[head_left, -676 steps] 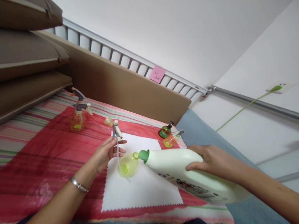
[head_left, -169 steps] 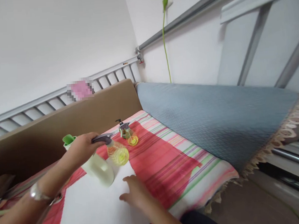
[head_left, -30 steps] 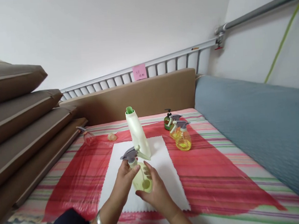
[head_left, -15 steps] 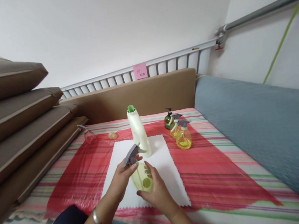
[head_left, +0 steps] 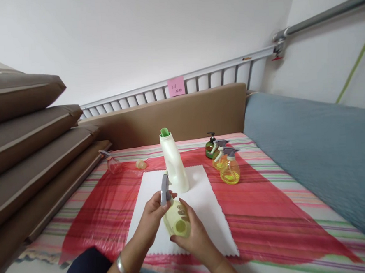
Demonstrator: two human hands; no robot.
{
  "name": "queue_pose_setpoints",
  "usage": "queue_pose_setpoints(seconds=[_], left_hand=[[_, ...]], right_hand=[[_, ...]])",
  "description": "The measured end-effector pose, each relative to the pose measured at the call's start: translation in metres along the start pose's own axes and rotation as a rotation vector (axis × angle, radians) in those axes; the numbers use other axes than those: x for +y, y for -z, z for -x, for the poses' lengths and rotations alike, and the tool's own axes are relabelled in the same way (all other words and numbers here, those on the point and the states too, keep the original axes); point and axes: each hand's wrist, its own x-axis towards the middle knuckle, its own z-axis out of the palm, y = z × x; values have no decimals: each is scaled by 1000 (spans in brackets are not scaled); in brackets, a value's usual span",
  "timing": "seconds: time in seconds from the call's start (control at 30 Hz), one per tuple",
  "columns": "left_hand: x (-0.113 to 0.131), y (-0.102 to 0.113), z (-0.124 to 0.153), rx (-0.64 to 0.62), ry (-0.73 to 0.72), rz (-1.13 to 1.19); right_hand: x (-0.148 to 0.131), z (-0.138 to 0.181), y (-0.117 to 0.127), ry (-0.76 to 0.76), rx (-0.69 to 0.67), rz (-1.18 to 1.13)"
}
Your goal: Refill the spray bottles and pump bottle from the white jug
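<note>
Both of my hands hold a pale yellow-green spray bottle with a grey trigger head, tilted above a white sheet. My left hand grips the neck just under the trigger head. Around the right side of the bottle's body wraps my right hand, its fingers showing through the clear plastic. Just behind stands a tall white bottle with a green spout and no cap on it.
At the right stand a yellow spray bottle, another behind it and a green pump bottle. A pink spray bottle and a small pale cap lie left. Brown cushions are stacked at the left edge; a blue cushion borders the right.
The grey trigger head has turned from pointing sideways to pointing away from me, at my left hand. My right hand keeps its hold on the body. The view has shifted slightly left.
</note>
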Motion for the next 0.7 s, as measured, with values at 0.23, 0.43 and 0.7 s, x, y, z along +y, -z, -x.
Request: queue_pose_setpoints(seconds=[0.23,0.43,0.7], left_hand=[[-11,-3,-1,104,-56,-33],[-7,-8,4,148,-47,-99],[-9,-1,0,29,-46,-36]], right_hand=[[2,-1,-2,-1,-4,31],[2,-1,-2,-15,13,45],[7,-1,-6,-54,-34,-20]])
